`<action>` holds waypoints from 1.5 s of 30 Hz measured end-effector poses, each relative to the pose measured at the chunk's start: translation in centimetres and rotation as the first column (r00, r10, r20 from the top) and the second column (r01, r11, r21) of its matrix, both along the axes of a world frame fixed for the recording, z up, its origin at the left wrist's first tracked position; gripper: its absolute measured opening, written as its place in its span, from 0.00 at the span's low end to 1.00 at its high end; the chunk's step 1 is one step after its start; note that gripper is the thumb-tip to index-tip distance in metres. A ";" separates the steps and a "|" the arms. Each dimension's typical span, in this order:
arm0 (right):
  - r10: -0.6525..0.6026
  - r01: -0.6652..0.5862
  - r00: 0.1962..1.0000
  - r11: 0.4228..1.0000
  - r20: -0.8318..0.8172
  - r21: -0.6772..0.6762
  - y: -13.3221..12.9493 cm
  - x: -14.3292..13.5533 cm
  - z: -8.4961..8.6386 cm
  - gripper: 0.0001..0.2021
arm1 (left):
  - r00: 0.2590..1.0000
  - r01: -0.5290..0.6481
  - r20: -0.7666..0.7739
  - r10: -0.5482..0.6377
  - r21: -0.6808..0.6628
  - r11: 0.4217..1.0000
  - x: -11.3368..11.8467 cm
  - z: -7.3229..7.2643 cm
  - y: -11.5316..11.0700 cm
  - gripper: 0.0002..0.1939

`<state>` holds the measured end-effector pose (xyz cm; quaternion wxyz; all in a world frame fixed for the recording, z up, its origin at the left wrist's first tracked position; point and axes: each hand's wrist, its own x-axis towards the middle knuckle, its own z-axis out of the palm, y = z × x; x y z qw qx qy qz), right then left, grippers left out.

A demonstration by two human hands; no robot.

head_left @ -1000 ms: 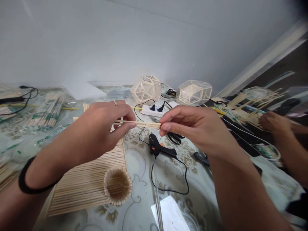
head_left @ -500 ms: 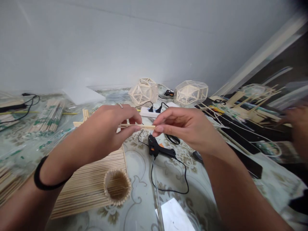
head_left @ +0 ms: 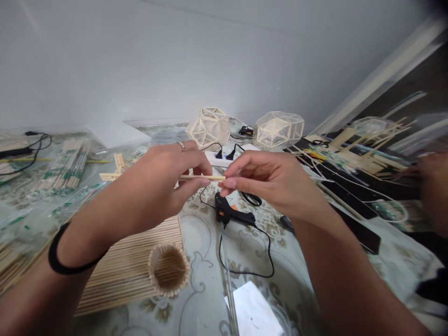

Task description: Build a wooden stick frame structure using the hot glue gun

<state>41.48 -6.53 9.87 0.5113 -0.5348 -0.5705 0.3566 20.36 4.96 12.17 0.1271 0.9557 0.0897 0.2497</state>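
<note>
My left hand (head_left: 168, 177) is closed round a thin wooden stick piece (head_left: 213, 178), pinching it between thumb and fingers. My right hand (head_left: 262, 177) pinches the piece's right tip with thumb and forefinger. Short wooden sticks joined crosswise (head_left: 118, 169) show past my left wrist; whether they belong to the held piece is hidden by the hand. Just below my hands lies a black glue gun (head_left: 233, 213) with a clear glue stick (head_left: 229, 284) out of its back. Under my left forearm is a mat of wooden sticks (head_left: 122, 266) with a round stick cup (head_left: 168, 270) on it.
A white power strip (head_left: 216, 159) with two plugs sits behind my hands. Farther back stand stick-framed polyhedrons (head_left: 208, 129). Wrapped stick bundles (head_left: 66, 163) lie left. Paper (head_left: 255, 310) lies in front. At right are a dark phone-like slab (head_left: 360, 233), loose sticks and another person's blurred hand (head_left: 434, 191).
My left fingers have moved slightly right along the wooden stick piece, nearer my right fingertips. The piece now looks more level and narrower. The view has tilted slightly.
</note>
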 end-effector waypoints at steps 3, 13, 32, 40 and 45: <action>0.001 -0.001 1.000 1.000 0.006 -0.001 -0.1 -0.2 0.1 0.10 | 1.000 -0.016 -0.002 0.016 0.005 1.000 0.1 0.1 -0.3 0.04; -0.036 0.035 0.998 0.999 0.050 0.012 -0.2 -0.5 0.2 0.13 | 1.000 -0.025 0.014 0.025 -0.021 0.999 0.0 0.3 -0.5 0.06; -0.056 0.054 0.997 0.997 0.043 0.055 -0.2 -0.5 -0.2 0.10 | 1.000 -0.015 -0.002 0.015 -0.004 1.000 -0.2 0.4 -0.1 0.09; -0.050 0.047 0.996 0.998 0.076 0.048 -0.6 0.6 0.4 0.08 | 0.998 -0.048 -0.040 0.048 0.001 0.999 -0.4 0.6 0.3 0.08; -0.133 0.126 0.977 0.991 0.167 0.050 -1.7 1.9 -0.3 0.12 | 0.997 -0.064 -0.052 0.063 -0.009 0.998 -0.5 0.6 0.3 0.09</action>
